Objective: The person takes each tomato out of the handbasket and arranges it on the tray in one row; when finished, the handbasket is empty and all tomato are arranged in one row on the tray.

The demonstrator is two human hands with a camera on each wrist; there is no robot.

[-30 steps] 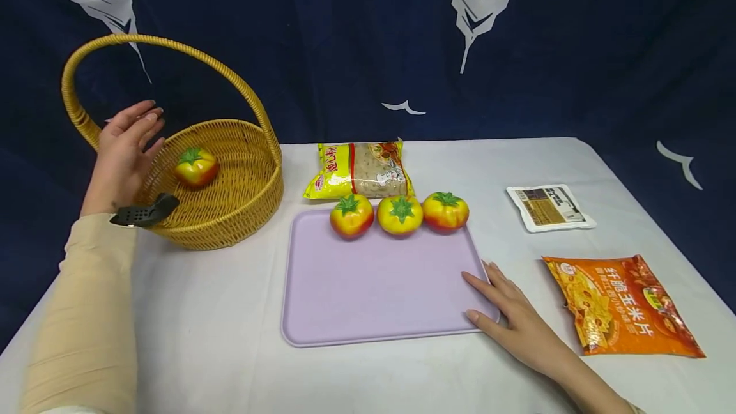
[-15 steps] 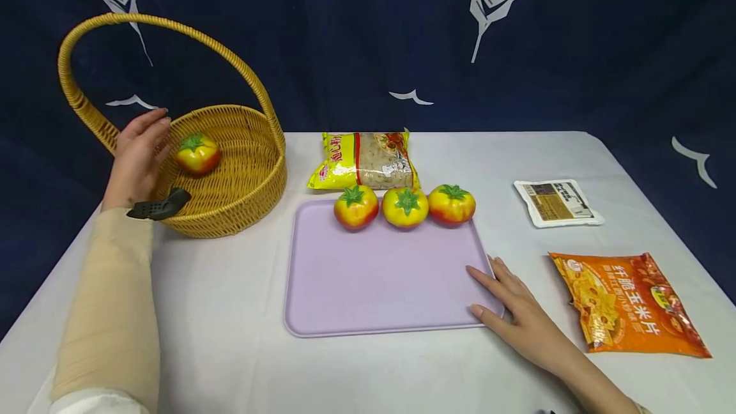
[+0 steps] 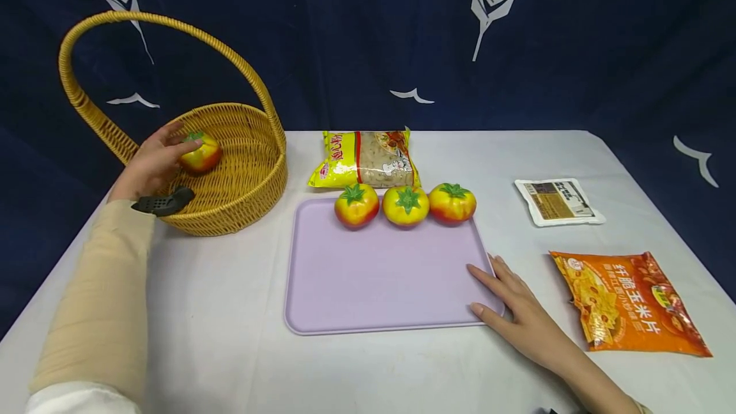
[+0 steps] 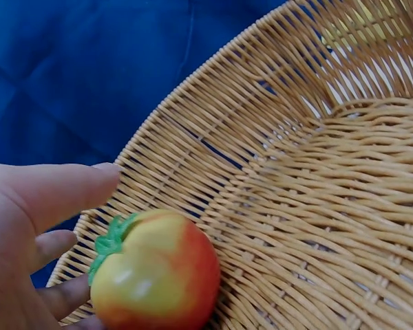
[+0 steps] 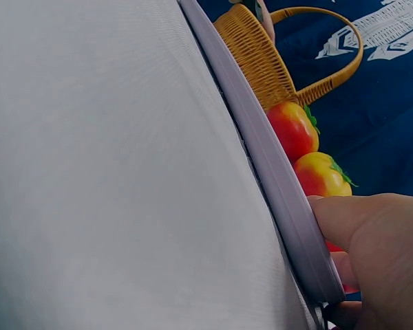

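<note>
My left hand (image 3: 154, 161) reaches over the near left rim of the wicker basket (image 3: 253, 200), beside a yellow-red tomato (image 3: 201, 157) with a green leafy top. In the left wrist view its thumb (image 4: 69, 189) is stretched out above the tomato (image 4: 158, 275), apart from it, and the other fingers lie close at its leafy side. My right hand (image 3: 520, 312) rests on the near right corner of the lilac tray (image 3: 385, 280), thumb and forefinger extended over the rim. Along the tray's far edge sit three similar tomatoes (image 3: 405, 206) in a row.
Behind the tray lies a yellow noodle bag (image 3: 368, 158). To the right are a small white-and-brown packet (image 3: 559, 202) and an orange corn chip bag (image 3: 632, 302). The basket's tall handle (image 3: 172, 24) arches above the left forearm. A dark blue curtain (image 3: 356, 37) hangs behind the table.
My left hand has gone from above the basket's left rim, down and right to the tomato inside, thumb now over it. The right hand keeps its place on the tray. The view shifted slightly.
</note>
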